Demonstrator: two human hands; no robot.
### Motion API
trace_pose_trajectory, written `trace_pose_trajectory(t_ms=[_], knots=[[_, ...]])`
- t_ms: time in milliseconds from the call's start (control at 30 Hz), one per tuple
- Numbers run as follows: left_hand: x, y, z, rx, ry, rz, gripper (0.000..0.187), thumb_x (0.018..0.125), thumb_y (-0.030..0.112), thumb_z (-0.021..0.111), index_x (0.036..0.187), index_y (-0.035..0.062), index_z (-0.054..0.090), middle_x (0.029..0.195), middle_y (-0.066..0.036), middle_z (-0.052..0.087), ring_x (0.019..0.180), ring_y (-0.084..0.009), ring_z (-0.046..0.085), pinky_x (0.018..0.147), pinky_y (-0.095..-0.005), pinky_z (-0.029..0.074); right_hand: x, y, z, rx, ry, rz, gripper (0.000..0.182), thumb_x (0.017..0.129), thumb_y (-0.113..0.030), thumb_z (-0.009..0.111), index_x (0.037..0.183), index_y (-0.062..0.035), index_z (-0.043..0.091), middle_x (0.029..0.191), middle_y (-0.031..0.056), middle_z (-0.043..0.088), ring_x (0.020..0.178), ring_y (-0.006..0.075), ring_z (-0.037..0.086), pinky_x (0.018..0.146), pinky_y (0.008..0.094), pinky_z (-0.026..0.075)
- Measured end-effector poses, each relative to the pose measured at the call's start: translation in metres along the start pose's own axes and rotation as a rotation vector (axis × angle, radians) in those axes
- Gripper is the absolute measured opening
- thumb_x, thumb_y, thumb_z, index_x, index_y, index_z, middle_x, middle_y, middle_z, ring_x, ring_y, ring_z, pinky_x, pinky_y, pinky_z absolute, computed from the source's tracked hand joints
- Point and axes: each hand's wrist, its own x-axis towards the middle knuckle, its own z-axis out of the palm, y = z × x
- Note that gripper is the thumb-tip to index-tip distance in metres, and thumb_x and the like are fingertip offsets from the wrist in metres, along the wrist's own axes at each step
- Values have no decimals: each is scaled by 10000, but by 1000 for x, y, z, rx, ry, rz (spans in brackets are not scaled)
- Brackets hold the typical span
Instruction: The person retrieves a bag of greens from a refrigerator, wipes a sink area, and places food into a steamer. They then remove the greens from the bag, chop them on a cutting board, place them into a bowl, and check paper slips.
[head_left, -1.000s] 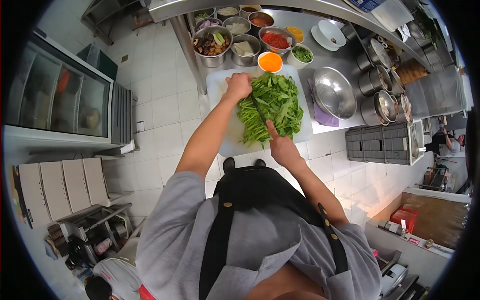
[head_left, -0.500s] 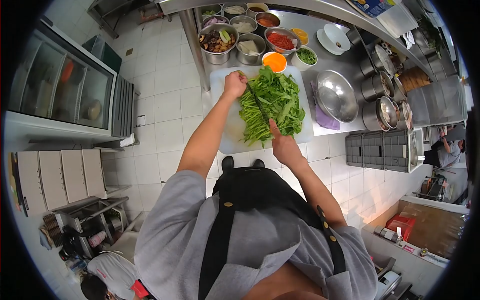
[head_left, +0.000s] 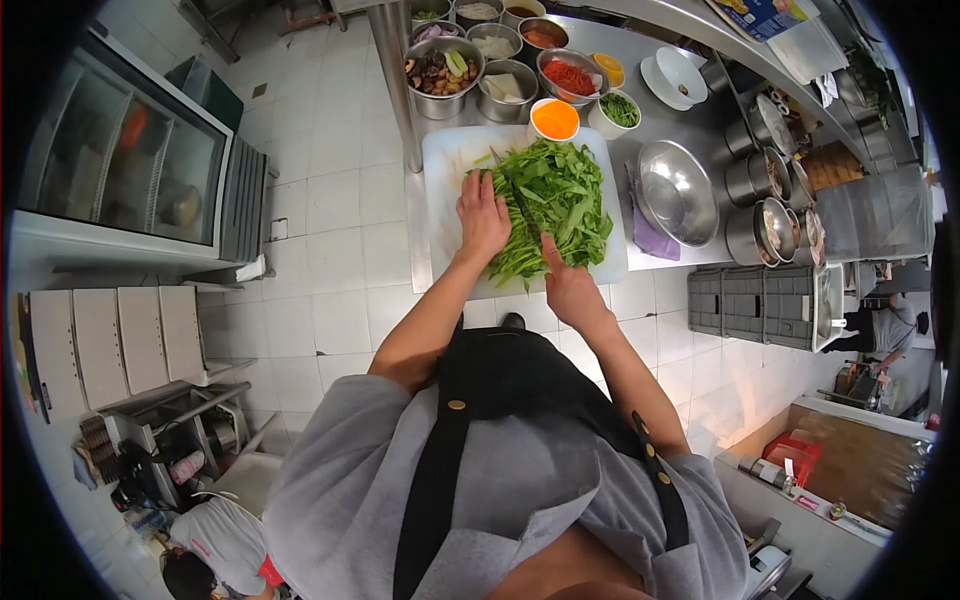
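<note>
A pile of leafy greens (head_left: 565,195) covers much of the white cutting board (head_left: 450,155), stems on the left and leaves on the right. My right hand (head_left: 577,298) is closed round the handle of a dark-bladed kitchen knife (head_left: 524,208), index finger stretched along it. The blade lies across the greens, its tip pointing away from me. Over the stems on the left side of the pile rests my left hand (head_left: 482,217), fingers stretched forward beside the blade. The undersides of these fingers are hidden.
Behind the board stand a white bowl of orange liquid (head_left: 555,120), a pot of mushrooms (head_left: 442,78) and several bowls of cut ingredients. A steel mixing bowl (head_left: 677,193) sits to the right on a purple cloth (head_left: 652,240). A grey crate (head_left: 752,308) is beyond the counter's edge.
My left hand has come from the far end of the knife back toward me and flattened onto the stems. The right hand keeps its hold on the knife, nearly in place.
</note>
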Motion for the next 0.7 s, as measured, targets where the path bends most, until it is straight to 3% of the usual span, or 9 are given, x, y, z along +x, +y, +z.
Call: trace_pose_trajectory(t_ms=[67,133,200,267,433,500,600,700], knots=[[-13,18,-15,7,14,33,563,808,156,558,1300,-37,366,1400,-234,288,1307,-408,256,1018,-556,231,1,-2,-4,2,-15,9,633,791,-56,485,1396,-32,299,662,301,581,632,449,591,655,532,479],[-38,45,-37,159,-151,138,645,809,229,572,1343,-31,321,1457,-232,186,1351,-429,155,1039,-611,151,2,-3,-4,8,-37,13,630,793,-55,486,1395,-37,300,679,307,584,645,451,594,661,535,478],[-50,41,-33,216,-237,125,694,795,248,583,1365,-23,294,1471,-228,152,1366,-421,120,1037,-627,138,1,-6,-7,82,13,-16,616,824,-70,503,1401,-53,286,802,357,578,756,497,578,756,548,459],[-53,31,-28,336,-346,104,766,793,308,575,1405,-11,243,1487,-226,113,1384,-403,78,1039,-640,124,-1,-15,-17,72,-55,46,614,830,-73,500,1402,-53,279,829,363,577,773,501,574,768,548,455],[-56,25,-23,342,-309,137,758,796,313,568,1403,-10,249,1487,-227,113,1382,-402,94,1044,-636,119,-22,-22,-34,93,-132,82,626,832,-71,499,1409,-53,257,824,356,583,749,515,569,755,544,461],[-57,25,-23,331,-306,133,754,795,310,570,1400,-10,254,1487,-228,114,1381,-402,100,1045,-635,119,-33,-25,-36,-30,-181,124,675,819,-66,504,1425,-60,207,680,299,589,673,474,586,673,532,480],[-58,25,-22,297,-292,130,743,793,302,571,1394,-11,267,1484,-229,122,1378,-407,110,1046,-633,120,-31,-18,-20,-13,-171,126,685,817,-58,495,1430,-60,189,658,297,584,662,472,586,669,537,477],[-56,25,-22,294,-295,122,738,788,293,574,1391,-8,273,1482,-230,128,1377,-409,109,1045,-634,121,-20,-2,5,50,-68,44,695,814,-42,515,1429,-57,191,745,320,598,683,477,586,684,542,471]])
